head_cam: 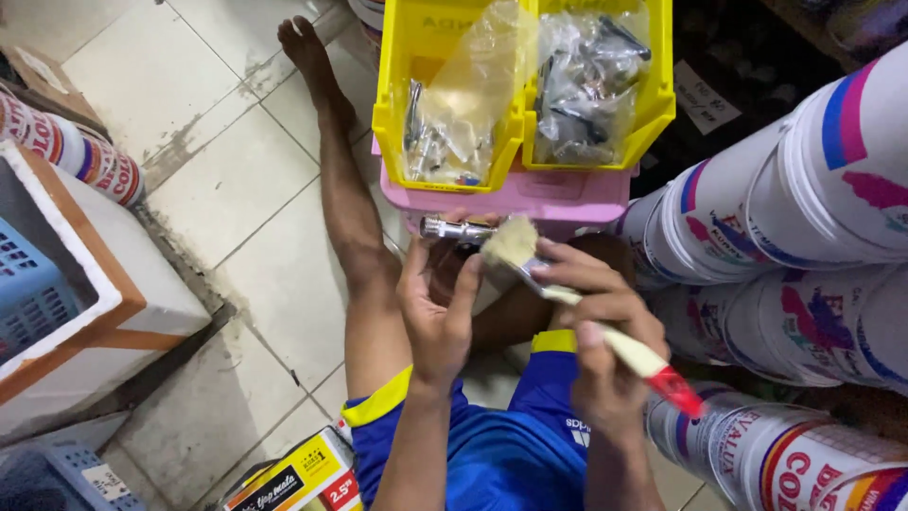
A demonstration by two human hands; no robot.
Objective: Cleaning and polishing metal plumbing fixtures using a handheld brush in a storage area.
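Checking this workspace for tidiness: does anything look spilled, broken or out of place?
Nothing is spilled or broken. The left hand holds a metal fitting, the right hand a paintbrush. Only the floor tiles look odd: grimy and stained along the joints.

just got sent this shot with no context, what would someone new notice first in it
At centre, the left hand holds a shiny metal fitting while the right hand sets a paintbrush with pale bristles and a red-tipped handle against it. Just above, two yellow bins with bagged metal parts sit on a pink crate. White paint buckets with colourful labels are stacked along the right.
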